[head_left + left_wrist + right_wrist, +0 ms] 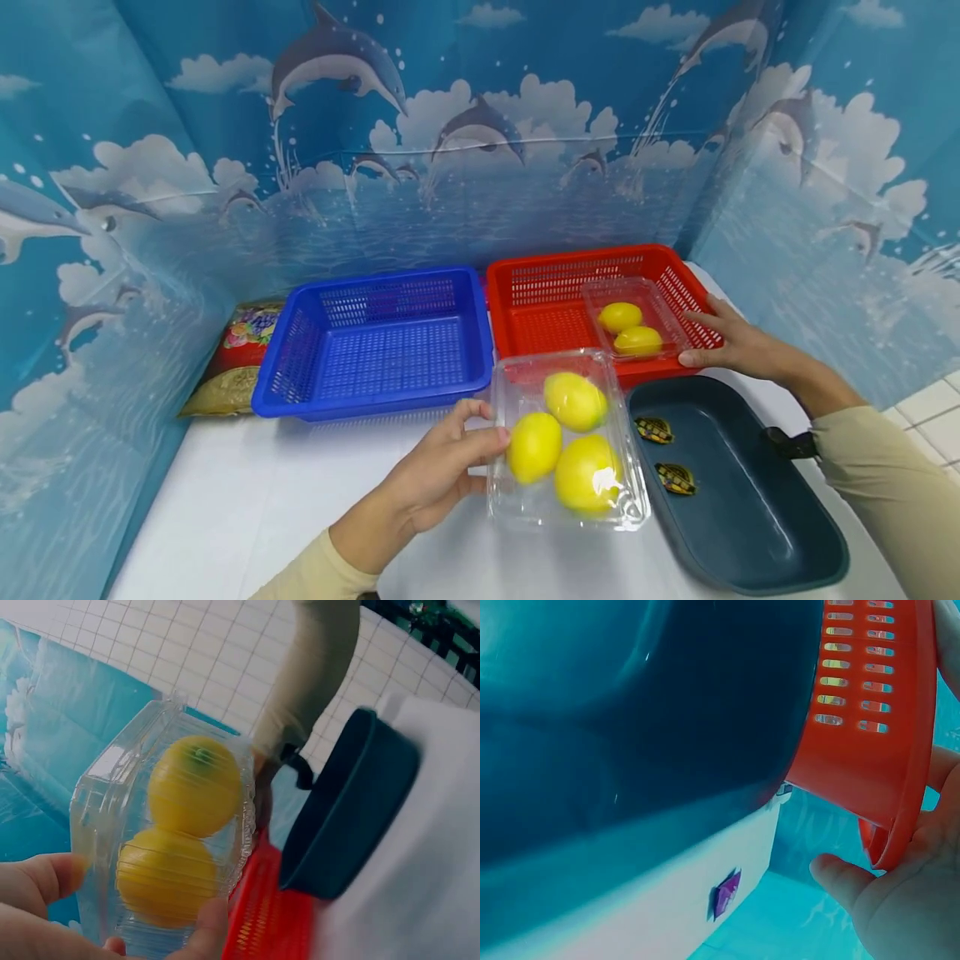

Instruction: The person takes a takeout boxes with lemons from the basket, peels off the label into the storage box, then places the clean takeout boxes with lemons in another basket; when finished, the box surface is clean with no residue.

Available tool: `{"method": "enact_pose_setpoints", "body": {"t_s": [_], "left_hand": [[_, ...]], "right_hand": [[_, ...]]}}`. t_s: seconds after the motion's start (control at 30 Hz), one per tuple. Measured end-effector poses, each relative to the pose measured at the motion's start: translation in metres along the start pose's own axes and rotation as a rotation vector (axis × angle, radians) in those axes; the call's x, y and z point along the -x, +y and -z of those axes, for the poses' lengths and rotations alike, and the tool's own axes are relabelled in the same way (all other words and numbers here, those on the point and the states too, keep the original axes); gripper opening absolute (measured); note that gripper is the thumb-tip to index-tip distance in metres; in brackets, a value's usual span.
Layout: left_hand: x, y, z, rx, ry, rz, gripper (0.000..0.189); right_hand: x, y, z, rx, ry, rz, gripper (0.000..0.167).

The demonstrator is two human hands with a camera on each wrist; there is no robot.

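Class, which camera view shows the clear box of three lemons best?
The head view: the whole clear box, three lemons inside, left hand gripping its edge. The left wrist view shows it close, blurred, only two lemons visible. The right wrist view misses it.

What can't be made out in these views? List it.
- Snack bag, head view: its right part hidden behind the blue basket; print too small to read.
- Two stickers in the dark tray, head view: too small to read.
- Right hand, right wrist view: only fingers at the red basket rim; the rest cut off.
- Clamshell of lemons, left wrist view: blurred; the left hand covers its lower corner.
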State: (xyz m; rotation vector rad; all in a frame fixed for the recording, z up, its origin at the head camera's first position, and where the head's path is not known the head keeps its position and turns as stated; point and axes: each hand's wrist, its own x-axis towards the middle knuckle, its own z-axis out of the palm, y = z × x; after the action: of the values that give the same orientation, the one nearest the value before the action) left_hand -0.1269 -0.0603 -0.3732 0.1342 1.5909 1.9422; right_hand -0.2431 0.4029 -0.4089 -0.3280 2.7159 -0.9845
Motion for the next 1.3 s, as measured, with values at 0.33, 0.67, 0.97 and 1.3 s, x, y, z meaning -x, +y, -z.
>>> {"method": "enact_pose_setpoints", "body": {"t_s": [0.33,0.67,0.97,1.3], "left_hand": [[-0.071,0.051,0.003,-0.020,0.171,-0.051,0.048],[-0.135,0.066,0.006,-0.040,0.251,-0.020,0.043],[-0.167,0.062,0.000,0.028,0.285,-0.004,0.035],[-0.181,0.061,-0.011,-0.004,0.313,-0.068,0.048]], "right_hand": [[-0.003,0.003,-0.003,0.008,-0.003,-0.013,0.090],[-0.004,0.005,-0.003,-0.014,0.010,0.009,0.088],[-0.002,0.006,-0.006,-0.011,0.030,0.006,0.093],[0.001,0.006,-0.001,-0.016,0.037,0.004,0.091]]}}
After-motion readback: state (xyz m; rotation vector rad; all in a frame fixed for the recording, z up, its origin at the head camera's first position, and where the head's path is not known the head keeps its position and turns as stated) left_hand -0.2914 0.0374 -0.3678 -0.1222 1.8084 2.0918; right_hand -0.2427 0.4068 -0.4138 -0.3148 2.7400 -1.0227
